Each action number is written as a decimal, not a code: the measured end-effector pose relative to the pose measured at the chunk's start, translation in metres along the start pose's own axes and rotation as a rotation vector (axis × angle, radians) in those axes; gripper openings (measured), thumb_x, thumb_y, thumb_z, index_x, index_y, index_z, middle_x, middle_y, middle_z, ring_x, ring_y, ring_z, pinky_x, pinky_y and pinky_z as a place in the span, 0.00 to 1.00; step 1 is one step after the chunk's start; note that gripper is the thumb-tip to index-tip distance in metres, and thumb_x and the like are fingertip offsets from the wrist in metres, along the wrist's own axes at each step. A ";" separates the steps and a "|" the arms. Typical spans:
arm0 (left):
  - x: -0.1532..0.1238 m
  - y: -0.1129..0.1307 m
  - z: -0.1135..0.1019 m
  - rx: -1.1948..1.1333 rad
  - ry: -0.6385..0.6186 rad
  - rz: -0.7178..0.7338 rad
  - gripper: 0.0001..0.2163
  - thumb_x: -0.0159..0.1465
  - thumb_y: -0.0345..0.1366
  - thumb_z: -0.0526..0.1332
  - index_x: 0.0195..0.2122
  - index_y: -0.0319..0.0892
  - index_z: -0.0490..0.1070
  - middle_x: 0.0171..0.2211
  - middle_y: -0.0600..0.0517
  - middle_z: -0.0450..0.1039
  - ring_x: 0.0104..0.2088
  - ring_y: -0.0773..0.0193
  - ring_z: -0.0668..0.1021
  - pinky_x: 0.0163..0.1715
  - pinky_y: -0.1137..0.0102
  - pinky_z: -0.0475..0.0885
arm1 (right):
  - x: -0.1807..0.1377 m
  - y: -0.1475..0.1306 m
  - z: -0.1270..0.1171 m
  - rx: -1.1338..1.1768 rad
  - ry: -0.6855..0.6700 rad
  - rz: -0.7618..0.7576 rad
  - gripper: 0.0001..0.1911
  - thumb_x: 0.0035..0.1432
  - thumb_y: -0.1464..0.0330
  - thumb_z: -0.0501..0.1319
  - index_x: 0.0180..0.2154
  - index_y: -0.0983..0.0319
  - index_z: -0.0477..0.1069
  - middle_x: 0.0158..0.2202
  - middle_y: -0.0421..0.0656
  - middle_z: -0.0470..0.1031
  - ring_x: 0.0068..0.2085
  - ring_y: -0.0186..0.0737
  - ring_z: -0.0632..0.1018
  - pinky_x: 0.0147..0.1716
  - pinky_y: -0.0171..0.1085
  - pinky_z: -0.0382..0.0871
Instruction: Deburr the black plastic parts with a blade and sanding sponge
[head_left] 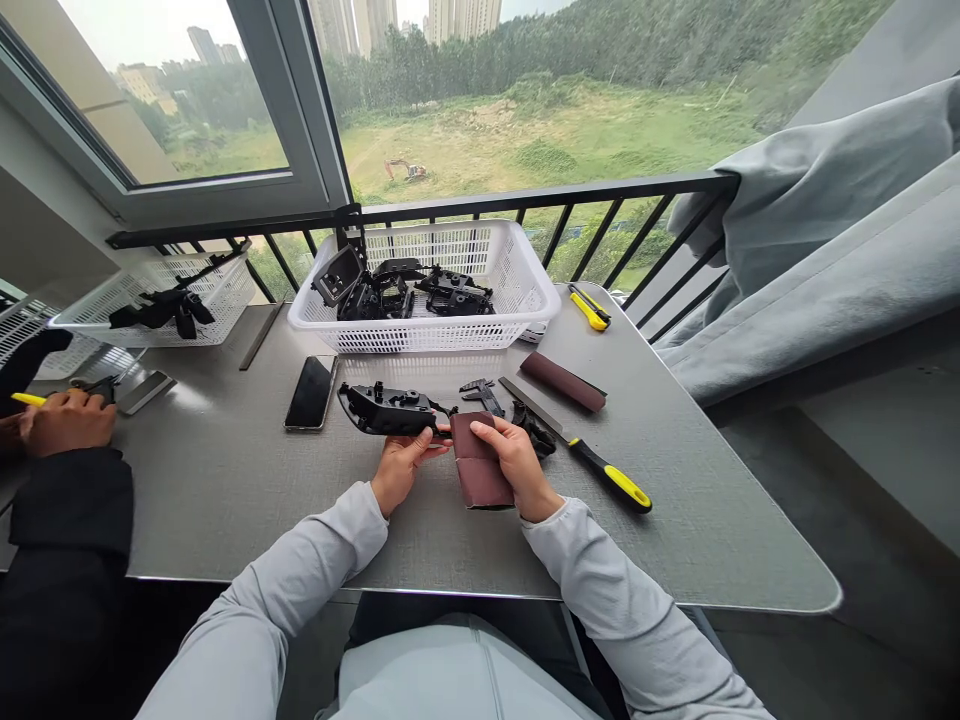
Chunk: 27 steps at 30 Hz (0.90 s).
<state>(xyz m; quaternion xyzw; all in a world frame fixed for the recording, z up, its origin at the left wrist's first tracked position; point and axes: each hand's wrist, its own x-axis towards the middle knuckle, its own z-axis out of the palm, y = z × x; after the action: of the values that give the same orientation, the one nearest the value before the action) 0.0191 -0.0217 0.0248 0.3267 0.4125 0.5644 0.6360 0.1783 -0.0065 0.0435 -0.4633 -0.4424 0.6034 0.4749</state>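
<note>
My left hand [403,468] is closed on one end of a long black molded plastic part [394,410], which it holds above the table. In my right hand [519,462] is a folded sheet of brown sandpaper [480,465], pinched under the thumb. The sandpaper's upper left edge is at the right end of the plastic part; whether they touch I cannot tell. Just beyond my right hand lie a caliper [484,396], another black piece [536,432] and a file [611,475] with a black and yellow handle. A rolled piece of sandpaper [562,382] rests behind the file.
A white plastic basket [427,337] with several black parts stands at the back, before the railing. A phone [310,393] lies left of my hands, a yellow utility knife [590,308] at the back right. A co-worker's hand [69,425] works at the far left near another basket [225,300].
</note>
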 end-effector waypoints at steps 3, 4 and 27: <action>0.001 0.002 -0.002 -0.057 -0.052 -0.084 0.20 0.49 0.46 0.72 0.39 0.41 0.76 0.35 0.48 0.81 0.31 0.60 0.82 0.35 0.65 0.76 | 0.003 -0.001 -0.003 0.084 -0.033 0.071 0.18 0.47 0.54 0.64 0.32 0.61 0.77 0.27 0.44 0.81 0.28 0.45 0.79 0.26 0.39 0.70; 0.001 0.003 -0.002 -0.070 -0.070 -0.111 0.20 0.49 0.46 0.73 0.38 0.40 0.76 0.35 0.48 0.81 0.31 0.60 0.81 0.35 0.66 0.76 | 0.003 -0.001 -0.004 0.107 -0.038 0.085 0.17 0.47 0.54 0.64 0.32 0.61 0.76 0.26 0.43 0.80 0.26 0.44 0.78 0.25 0.38 0.70; 0.002 0.009 0.005 -0.140 0.022 -0.171 0.15 0.50 0.40 0.72 0.34 0.39 0.71 0.32 0.49 0.80 0.29 0.63 0.82 0.32 0.69 0.76 | 0.000 -0.005 -0.005 0.200 -0.091 0.113 0.15 0.45 0.57 0.66 0.33 0.60 0.78 0.30 0.43 0.81 0.31 0.43 0.79 0.32 0.40 0.73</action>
<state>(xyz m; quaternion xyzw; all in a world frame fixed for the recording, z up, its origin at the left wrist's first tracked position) 0.0196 -0.0186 0.0351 0.2391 0.4053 0.5391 0.6985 0.1839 -0.0048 0.0474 -0.4101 -0.3743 0.6907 0.4634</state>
